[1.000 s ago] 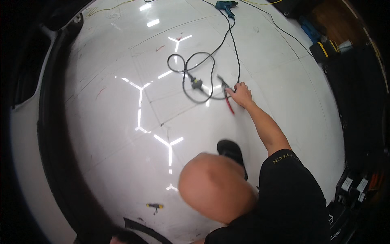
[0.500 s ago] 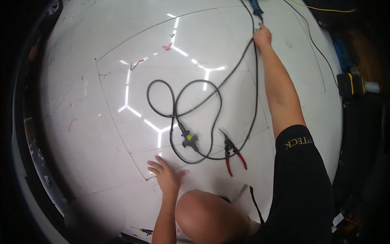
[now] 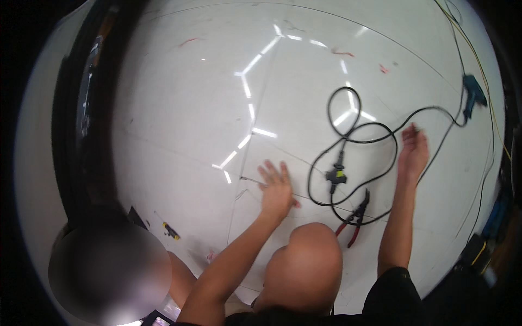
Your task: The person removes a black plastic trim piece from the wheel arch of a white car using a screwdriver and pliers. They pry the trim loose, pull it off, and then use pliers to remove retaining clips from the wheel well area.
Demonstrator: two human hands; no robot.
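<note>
My left hand (image 3: 276, 191) hovers over or rests on the pale glossy floor, fingers spread, slightly blurred, with nothing in it. My right hand (image 3: 413, 152) has its fingers curled together; a small dark bit shows at the fingertips, too small to name. Just beyond it runs a looped black cable (image 3: 395, 157), leading to a teal corded power tool (image 3: 473, 96) at the far right. Between my hands lies the cable's black connector (image 3: 336, 175) with a yellow-green patch. Red-handled pliers (image 3: 356, 217) lie across the cable, near my bare knee (image 3: 312, 261).
A yellow-and-black screwdriver (image 3: 171, 231) lies on the floor at the left, near a blurred round shape (image 3: 109, 266). A yellow cable (image 3: 484, 70) runs along the right. A dark yellow-striped tool (image 3: 476, 252) sits at the lower right. Red scraps (image 3: 342, 53) dot the far floor.
The view has swung left. My right hand has drawn back from the power tool toward me, and that tool now lies apart from it. My left hand stays spread.
</note>
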